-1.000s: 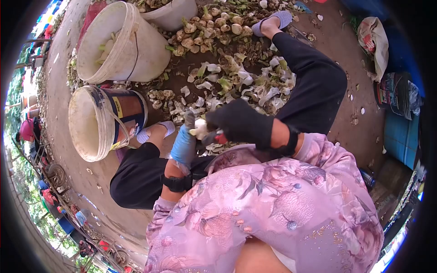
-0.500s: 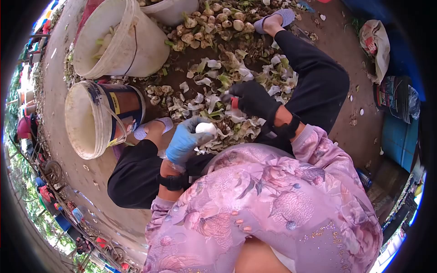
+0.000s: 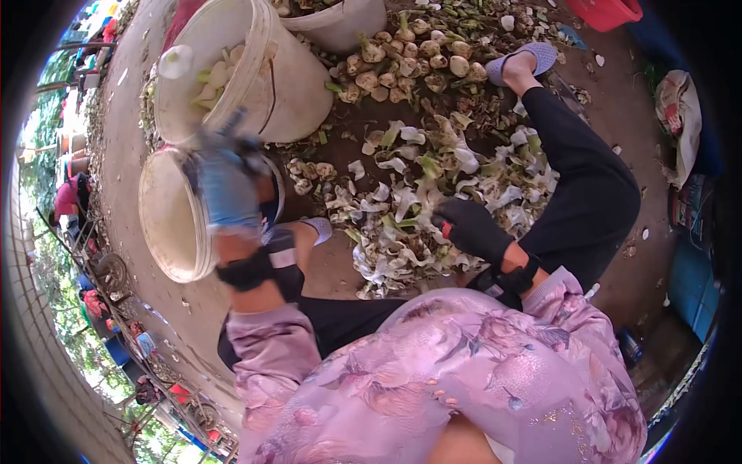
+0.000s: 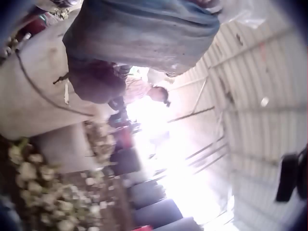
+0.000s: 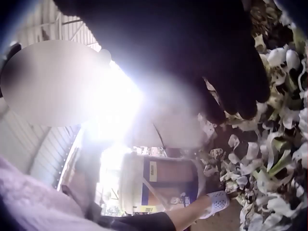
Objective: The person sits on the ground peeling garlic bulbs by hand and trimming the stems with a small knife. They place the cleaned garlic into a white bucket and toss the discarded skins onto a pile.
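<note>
My left hand (image 3: 229, 182), in a blue glove, reaches over the smaller bucket (image 3: 174, 267) with its fingers stretched toward the large white bucket (image 3: 297, 93). It is blurred and holds nothing visible. A peeled white garlic bulb (image 3: 175, 62) shows apart from the hand, overlapping the large bucket's far rim. Inside that bucket lie several pale bulbs (image 3: 220, 76) with green stem ends. My right hand (image 3: 473, 230), in a black glove, grips a small red-handled tool (image 3: 446, 230) over the peelings; the rest of the tool is hidden. In the right wrist view the gloved fingers (image 5: 245, 98) hang dark above the peelings.
White and green peelings (image 3: 417, 201) cover the ground between the feet. Unpeeled garlic bulbs (image 3: 402, 69) are heaped beyond them, beside another pale tub (image 3: 348, 27). A red basin (image 3: 607, 11) stands at the top right, and a pale sack (image 3: 680, 116) at the right.
The left hand has swung from the lap to the buckets and let go of the white bulb. The right hand has drawn back slightly, still gripping the red-handled tool.
</note>
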Motion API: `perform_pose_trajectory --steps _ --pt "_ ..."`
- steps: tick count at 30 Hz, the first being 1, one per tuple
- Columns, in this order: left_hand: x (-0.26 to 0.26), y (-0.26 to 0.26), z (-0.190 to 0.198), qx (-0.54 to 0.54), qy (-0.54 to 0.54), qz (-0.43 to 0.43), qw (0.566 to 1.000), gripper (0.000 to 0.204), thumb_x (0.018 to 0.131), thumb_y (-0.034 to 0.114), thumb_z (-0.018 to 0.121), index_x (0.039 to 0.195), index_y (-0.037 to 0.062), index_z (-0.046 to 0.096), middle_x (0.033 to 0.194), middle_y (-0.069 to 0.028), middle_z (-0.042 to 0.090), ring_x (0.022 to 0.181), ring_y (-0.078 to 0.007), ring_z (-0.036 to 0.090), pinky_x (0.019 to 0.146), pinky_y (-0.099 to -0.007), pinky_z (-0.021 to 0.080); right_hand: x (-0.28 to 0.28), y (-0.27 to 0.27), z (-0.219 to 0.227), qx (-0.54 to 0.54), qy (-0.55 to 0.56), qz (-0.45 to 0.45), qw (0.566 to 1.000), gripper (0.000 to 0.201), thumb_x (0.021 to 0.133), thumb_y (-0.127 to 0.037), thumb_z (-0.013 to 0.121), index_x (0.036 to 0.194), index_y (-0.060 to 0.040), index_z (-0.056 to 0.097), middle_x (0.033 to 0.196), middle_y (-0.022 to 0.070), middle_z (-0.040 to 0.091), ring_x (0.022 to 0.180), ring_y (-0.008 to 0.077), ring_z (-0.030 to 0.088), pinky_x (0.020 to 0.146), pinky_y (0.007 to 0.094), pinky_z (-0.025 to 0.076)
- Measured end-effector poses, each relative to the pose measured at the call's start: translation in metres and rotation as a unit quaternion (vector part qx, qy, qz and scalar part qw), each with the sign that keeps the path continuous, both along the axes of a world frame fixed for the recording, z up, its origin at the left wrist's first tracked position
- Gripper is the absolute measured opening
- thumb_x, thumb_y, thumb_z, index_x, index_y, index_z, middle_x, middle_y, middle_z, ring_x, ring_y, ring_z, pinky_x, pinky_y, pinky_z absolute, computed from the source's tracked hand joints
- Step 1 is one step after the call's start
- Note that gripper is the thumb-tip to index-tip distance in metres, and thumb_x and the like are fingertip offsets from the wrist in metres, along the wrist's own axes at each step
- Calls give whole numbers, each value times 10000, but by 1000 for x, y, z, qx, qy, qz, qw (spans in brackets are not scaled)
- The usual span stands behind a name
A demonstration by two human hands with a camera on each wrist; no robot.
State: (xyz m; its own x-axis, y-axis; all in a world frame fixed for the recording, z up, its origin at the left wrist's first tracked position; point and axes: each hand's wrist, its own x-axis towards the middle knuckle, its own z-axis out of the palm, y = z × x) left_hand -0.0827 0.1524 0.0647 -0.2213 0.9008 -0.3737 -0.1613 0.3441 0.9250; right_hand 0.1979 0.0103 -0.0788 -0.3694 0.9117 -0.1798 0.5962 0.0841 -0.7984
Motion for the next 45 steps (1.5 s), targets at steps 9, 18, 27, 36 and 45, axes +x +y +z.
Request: perform_pose_trajectory --steps 9,18,27,36,45 --pt "-34 -17 -338 -208 583 -73 782 535 703 332 624 1115 20 484 958 -200 592 912 -349 567 769 -363 456 -3 17 -15 -146 117 -38 982 282 748 -144 564 1019 -64 565 746 142 602 620 251 591 602 323 463" --pt "-10 -47 -297 -108 123 -13 986 430 683 137 690 1027 45 450 863 -96 560 736 -208 576 648 -297 475 -19 25 -22 -57 137 -118 982 278 731 -230 645 954 -78 578 760 117 600 683 235 595 619 345 447" --pt "87 -137 -96 61 103 -156 981 449 656 -5 701 995 40 410 931 -62 495 832 -115 504 721 -232 440 -30 27 60 -239 387 -136 880 302 803 -205 616 1019 -12 534 868 29 563 763 83 517 692 230 438" --pt "92 -180 -30 143 96 -143 975 356 657 -23 681 937 8 465 877 -75 533 774 -114 541 656 -214 470 -33 -2 92 -199 392 -20 898 153 847 -114 525 972 -26 534 809 -20 546 733 54 476 661 233 426" --pt "98 -180 -25 248 95 -135 955 346 693 -59 623 997 3 470 917 -92 567 732 -128 581 601 -240 510 -34 -10 94 -28 392 -31 919 201 819 -196 562 898 -13 536 737 47 548 664 95 481 613 268 423"
